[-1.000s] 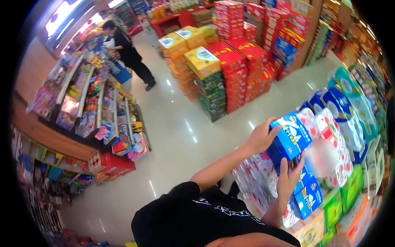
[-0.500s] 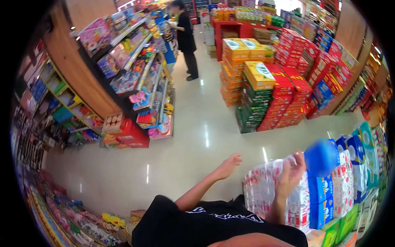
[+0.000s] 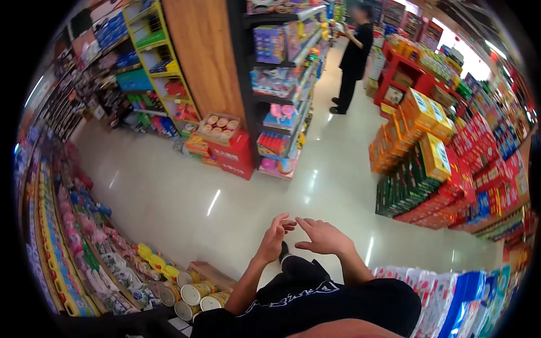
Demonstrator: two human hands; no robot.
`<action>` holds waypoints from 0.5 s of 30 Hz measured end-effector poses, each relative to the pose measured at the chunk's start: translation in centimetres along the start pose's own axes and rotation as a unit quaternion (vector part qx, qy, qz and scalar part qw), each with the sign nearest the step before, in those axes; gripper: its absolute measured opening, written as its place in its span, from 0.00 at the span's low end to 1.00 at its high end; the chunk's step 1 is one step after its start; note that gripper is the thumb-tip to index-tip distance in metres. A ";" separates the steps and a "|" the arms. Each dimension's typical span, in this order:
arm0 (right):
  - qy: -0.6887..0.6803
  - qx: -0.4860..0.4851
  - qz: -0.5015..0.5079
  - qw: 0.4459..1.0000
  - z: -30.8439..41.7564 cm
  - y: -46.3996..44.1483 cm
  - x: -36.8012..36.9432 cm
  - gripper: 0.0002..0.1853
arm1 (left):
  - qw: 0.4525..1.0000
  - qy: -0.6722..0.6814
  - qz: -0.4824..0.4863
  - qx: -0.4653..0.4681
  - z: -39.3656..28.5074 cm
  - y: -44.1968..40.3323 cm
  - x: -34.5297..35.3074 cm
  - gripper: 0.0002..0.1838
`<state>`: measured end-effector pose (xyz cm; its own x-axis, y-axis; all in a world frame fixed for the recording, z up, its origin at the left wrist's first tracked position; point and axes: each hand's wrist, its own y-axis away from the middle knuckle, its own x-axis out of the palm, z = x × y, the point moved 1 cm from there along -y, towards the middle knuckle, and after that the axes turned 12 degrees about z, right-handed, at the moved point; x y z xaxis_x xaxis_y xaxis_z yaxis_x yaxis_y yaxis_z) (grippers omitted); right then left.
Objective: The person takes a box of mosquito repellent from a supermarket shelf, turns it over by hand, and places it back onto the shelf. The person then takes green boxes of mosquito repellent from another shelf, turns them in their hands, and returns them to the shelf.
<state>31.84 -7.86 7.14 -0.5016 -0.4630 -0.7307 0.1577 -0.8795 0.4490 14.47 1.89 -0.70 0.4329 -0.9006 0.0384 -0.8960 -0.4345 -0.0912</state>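
My left hand (image 3: 274, 239) is raised in front of my black shirt, above the shiny floor, its fingers apart and holding nothing. Close beside it, my right hand (image 3: 323, 235) is stretched toward it with fingers spread, also without anything in it. The fingertips of both hands are near each other; whether they touch is hard to tell. Below my right forearm stand packs of paper rolls (image 3: 414, 281) in white and red wrapping, with a blue pack (image 3: 465, 298) farther right.
Shelves of toys (image 3: 276, 81) stand ahead, beside a red carton (image 3: 234, 158). Stacked orange boxes (image 3: 397, 132) and green boxes (image 3: 403, 188) are on the right. A person (image 3: 353, 56) in black stands in the aisle. Tins (image 3: 197, 293) and low shelves line the lower left.
The blue box held a second ago is out of my hands. My hands have come together in front of me. The view has swung left, with the paper packs now at the lower right.
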 end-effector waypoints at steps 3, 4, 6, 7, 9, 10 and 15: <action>0.022 -0.037 0.039 0.998 1.9 -7.4 -2.6 0.43 | 1.000 -0.008 -0.018 -0.002 -0.1 -0.2 -6.7 0.43; 0.025 -0.053 0.050 0.997 2.7 -10.0 -3.4 0.43 | 1.000 -0.011 -0.017 -0.005 0.0 -0.5 -9.1 0.43; 0.030 -0.076 0.059 0.995 4.0 -15.7 -4.9 0.46 | 0.999 -0.033 -0.041 -0.001 0.2 -1.6 -14.1 0.41; 0.033 -0.088 0.063 0.994 4.7 -18.8 -5.9 0.47 | 0.997 -0.051 -0.057 -0.002 -0.8 -2.3 -16.5 0.41; 0.042 -0.084 0.060 0.994 6.2 -24.6 -7.1 0.48 | 0.994 -0.061 -0.085 -0.006 -1.6 -4.0 -22.0 0.40; 0.046 -0.082 0.055 0.994 8.1 -27.2 -9.0 0.49 | 0.993 -0.066 -0.101 0.002 -1.9 -4.8 -25.2 0.40; 0.055 -0.191 0.083 0.977 12.3 -40.4 -15.1 0.44 | 0.981 -0.100 -0.165 -0.005 -4.4 -4.9 -38.8 0.41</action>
<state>22.56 36.06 6.36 -0.3515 -0.5934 -0.7241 0.5457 -0.7584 0.3566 1.57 38.96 2.65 0.7087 -0.6930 -0.1322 -0.7050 -0.7027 -0.0962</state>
